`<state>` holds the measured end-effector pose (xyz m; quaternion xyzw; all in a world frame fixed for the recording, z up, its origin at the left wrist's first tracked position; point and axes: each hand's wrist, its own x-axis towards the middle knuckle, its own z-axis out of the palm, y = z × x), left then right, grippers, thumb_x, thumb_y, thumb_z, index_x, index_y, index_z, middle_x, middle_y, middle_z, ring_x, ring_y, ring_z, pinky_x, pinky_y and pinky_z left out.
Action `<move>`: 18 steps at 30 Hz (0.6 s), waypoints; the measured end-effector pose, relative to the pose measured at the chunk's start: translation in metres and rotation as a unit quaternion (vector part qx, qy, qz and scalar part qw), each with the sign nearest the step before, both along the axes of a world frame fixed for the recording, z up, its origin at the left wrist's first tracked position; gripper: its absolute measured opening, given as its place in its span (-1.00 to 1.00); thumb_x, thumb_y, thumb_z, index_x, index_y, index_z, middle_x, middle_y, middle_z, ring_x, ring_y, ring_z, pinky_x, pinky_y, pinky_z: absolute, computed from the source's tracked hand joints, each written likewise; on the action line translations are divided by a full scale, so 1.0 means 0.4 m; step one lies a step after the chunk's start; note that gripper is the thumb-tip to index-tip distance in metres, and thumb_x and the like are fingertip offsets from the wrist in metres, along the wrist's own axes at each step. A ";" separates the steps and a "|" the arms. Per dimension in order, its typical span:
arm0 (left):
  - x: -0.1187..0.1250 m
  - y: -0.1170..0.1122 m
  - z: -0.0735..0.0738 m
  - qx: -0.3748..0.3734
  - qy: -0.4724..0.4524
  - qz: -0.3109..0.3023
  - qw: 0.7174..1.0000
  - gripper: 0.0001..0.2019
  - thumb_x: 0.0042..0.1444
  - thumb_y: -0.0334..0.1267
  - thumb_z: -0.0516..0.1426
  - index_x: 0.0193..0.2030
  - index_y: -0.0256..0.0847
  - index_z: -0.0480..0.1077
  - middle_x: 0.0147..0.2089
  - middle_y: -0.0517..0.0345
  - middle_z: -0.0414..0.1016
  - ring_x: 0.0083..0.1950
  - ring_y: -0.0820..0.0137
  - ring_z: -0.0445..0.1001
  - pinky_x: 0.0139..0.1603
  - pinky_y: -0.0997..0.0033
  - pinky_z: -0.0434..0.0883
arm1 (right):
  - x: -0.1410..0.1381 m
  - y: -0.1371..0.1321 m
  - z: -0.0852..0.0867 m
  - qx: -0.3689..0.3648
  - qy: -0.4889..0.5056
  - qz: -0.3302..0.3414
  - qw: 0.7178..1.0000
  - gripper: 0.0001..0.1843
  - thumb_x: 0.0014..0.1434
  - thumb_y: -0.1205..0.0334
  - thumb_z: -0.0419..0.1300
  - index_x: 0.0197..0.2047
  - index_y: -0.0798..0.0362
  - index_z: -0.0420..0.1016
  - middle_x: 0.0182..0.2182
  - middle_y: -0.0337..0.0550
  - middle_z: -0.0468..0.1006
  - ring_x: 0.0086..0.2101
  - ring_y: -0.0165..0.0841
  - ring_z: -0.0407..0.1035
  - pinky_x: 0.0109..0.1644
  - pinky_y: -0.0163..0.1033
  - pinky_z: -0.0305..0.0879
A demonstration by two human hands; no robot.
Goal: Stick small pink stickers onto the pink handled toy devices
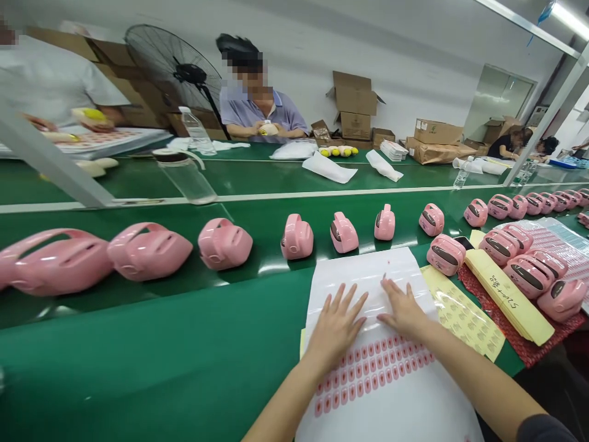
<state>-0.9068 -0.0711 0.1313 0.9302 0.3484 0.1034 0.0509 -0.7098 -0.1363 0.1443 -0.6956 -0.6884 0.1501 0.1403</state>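
Note:
Both my hands lie flat on a white sticker sheet (396,405) in front of me on the green table. My left hand (338,325) is open with its fingers spread on the sheet's bare upper part. My right hand (402,307) rests beside it, fingers stretched out and pressing the sheet. Rows of small red stickers (368,368) run across the sheet just below my hands. Neither hand holds anything.
A row of pink rabbit-shaped toys (297,236) stands along the green conveyor (184,282). More pink toys (529,270) sit on a red mat at the right, beside yellow sticker sheets (464,316). Across the table a seated person (260,113) handles a yellow object; cardboard boxes (354,104) stand behind.

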 end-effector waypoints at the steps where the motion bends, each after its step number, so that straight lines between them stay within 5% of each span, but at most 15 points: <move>1: 0.025 0.003 -0.008 -0.007 0.008 -0.002 1.000 -0.55 0.20 -0.13 -0.07 0.22 -0.06 0.25 0.30 -0.02 0.22 0.33 0.03 0.09 0.24 -0.13 0.05 | -0.020 -0.005 -0.004 -0.020 -0.003 0.011 1.000 -0.24 0.18 0.11 0.04 0.36 0.11 -0.17 0.30 0.11 0.04 0.29 -0.10 -0.10 0.28 0.29 -0.31; 7: 0.042 -0.009 -0.038 -0.033 0.039 0.010 0.999 -0.47 0.20 0.04 -0.10 0.28 -0.01 0.11 0.35 0.05 0.08 0.36 0.07 0.02 0.26 -0.13 -0.03 | -0.039 -0.008 -0.025 -0.044 0.004 -0.002 0.999 -0.20 0.20 0.03 -0.01 0.36 0.23 -0.22 0.32 0.09 -0.04 0.30 -0.18 -0.14 0.32 0.16 -0.37; 18: -0.047 -0.018 0.003 -0.068 0.109 0.074 0.989 -0.40 0.18 0.08 -0.13 0.31 -0.12 0.04 0.38 0.07 0.01 0.37 0.17 -0.01 0.30 0.04 -0.03 | 0.020 0.004 -0.019 -0.047 0.024 -0.058 0.997 -0.08 0.16 -0.04 0.06 0.35 0.39 -0.22 0.31 0.16 -0.01 0.31 -0.19 -0.17 0.34 -0.07 -0.29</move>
